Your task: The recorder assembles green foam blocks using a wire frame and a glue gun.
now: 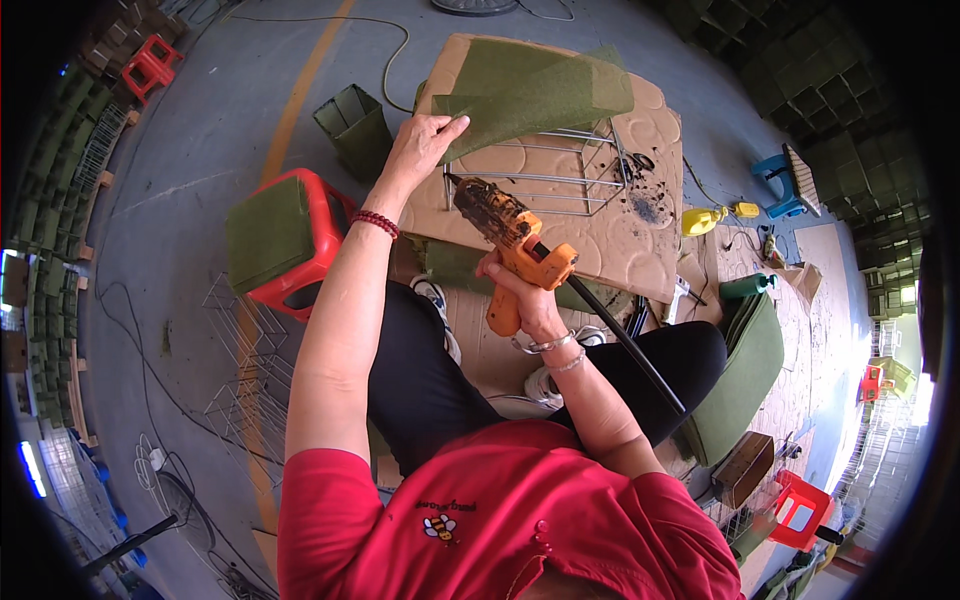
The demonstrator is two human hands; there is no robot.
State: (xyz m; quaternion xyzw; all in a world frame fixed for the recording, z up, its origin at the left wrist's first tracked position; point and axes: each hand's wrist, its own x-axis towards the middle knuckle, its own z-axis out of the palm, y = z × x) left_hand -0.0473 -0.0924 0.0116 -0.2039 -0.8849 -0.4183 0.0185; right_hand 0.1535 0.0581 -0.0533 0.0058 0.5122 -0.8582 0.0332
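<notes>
My left hand (424,145) pinches the near left corner of a green felt sheet (535,85) and lifts it off a metal wire frame (545,180). The frame lies on a cardboard-covered work surface (630,265). In my right hand (530,303) is an orange hot glue gun (535,255), its front crusted with dark glue. A long black glue stick (635,350) sticks out of its back. The nozzle points at the left end of the frame, below the felt edge; whether it touches the wire I cannot tell.
Scissors (638,162) and dark glue crumbs lie right of the frame. Left stand a red stool (325,230) with green felt on it and a green felt box (355,130). Wire frames (245,370) and cables are on the floor. Folded green felt (745,375) lies right.
</notes>
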